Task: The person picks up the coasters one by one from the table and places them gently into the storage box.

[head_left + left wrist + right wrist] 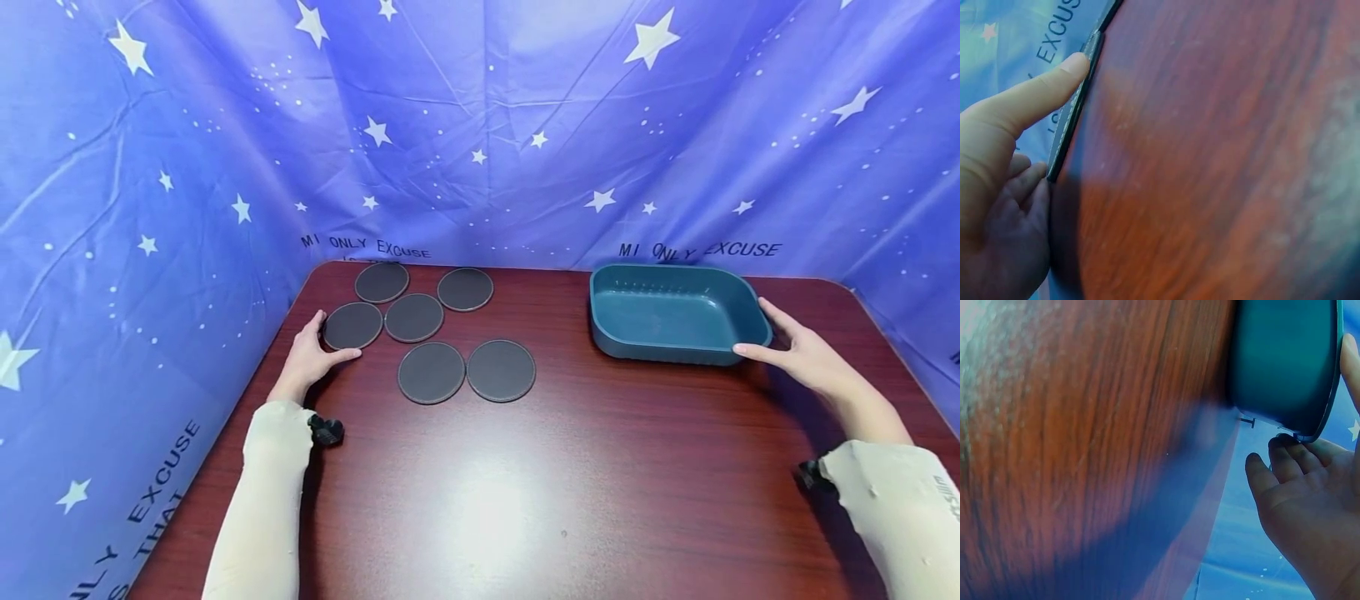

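Coaster [354,326] | teal basin [660,315] | hands [303,360] [813,358] touching both | backdrop [480,100]: "ONLY EXCUSE"

Glossy red-brown table [637,467], six dark round coasters [501,371], teal basin [652,352]

From my remote post, I'm missing the underside of the teal tray [660,352], and the right wrist view's top edge is cutting the tray off. At the tray's right end, the right hand [813,360] is hiding most of its own fingers from the head view. Right of the tray, the right sleeve [892,500] is running off the frame, its small lettering defeating me. Well left of the tray, the left hand [303,360] is covering part of a dark disc [353,326]; in its wrist view, the left edge is cropping the hand while the table [637,458] is blurring.
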Demonstrator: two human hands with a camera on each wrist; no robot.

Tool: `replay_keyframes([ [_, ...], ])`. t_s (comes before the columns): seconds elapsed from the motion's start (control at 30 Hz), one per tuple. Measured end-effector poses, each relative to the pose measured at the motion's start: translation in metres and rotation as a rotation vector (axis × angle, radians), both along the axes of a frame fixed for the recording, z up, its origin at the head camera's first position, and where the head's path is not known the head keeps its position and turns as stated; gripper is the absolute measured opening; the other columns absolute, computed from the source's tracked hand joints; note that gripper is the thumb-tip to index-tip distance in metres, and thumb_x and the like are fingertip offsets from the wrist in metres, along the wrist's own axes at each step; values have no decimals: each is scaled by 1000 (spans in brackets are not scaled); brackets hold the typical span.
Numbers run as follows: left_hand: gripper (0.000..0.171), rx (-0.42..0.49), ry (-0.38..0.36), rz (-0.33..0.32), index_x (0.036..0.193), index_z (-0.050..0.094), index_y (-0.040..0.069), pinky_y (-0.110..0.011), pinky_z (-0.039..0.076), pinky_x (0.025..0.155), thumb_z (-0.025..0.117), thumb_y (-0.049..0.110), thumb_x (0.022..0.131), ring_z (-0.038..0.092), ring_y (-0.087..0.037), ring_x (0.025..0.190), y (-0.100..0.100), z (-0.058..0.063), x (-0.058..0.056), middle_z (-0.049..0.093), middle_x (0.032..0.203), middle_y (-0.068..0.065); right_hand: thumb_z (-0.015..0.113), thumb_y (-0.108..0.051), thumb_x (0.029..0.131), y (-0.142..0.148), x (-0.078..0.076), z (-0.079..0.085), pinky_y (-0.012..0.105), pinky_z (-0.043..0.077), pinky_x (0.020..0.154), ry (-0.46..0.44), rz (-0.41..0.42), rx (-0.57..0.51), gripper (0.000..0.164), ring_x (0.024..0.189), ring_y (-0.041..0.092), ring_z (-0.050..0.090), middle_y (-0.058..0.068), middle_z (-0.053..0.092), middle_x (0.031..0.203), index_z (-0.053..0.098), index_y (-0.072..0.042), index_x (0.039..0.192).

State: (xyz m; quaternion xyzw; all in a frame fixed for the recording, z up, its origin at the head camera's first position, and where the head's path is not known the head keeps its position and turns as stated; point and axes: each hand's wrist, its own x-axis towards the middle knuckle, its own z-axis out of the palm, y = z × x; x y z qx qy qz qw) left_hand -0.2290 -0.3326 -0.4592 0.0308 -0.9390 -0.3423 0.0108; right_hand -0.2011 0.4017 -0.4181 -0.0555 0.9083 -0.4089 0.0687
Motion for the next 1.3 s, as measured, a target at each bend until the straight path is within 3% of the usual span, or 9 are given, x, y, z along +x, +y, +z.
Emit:
replay_keyframes([
  [0.33,104,-51,-20,10,154,13,-11,-57,14,124,78,30,83,17,-50,147,12,4,-1,24,157,-36,65,-25,97,0,2,1,-4,29,77,7,1,1,92,103,-22,35,41,32,149,-1,-13,161],
  [0.53,103,-23,-26,47,154,14,-10,-57,17,123,79,27,83,18,-51,144,17,4,1,27,156,-33,65,-23,97,1,1,1,-3,30,75,21,7,27,92,97,-25,34,41,36,145,0,-9,160],
  [0.9,109,85,87,90,155,8,-8,-55,18,125,82,11,78,21,-45,146,19,2,2,24,155,-32,65,-21,97,-2,1,2,-5,30,78,4,9,1,92,102,-23,36,41,30,151,-2,-9,160],
  [1.07,106,138,111,112,155,9,-8,-50,23,124,81,2,78,27,-43,146,18,5,-1,24,155,-32,65,-22,97,-3,2,2,-6,28,80,5,9,-7,93,111,-20,34,39,24,155,-2,-11,161],
  [1.2,104,214,89,164,156,8,-4,-49,38,116,78,-2,79,40,-46,136,19,7,-2,26,156,-30,65,-22,97,-3,2,2,-7,28,81,8,6,-5,93,112,-21,33,38,24,156,-2,-12,161],
  [1.3,103,257,60,208,158,7,0,-32,49,99,76,-2,82,48,-44,129,18,7,-2,30,157,-28,65,-22,97,-4,2,3,-7,28,81,11,7,-5,93,110,-22,34,39,25,155,-1,-12,161],
])
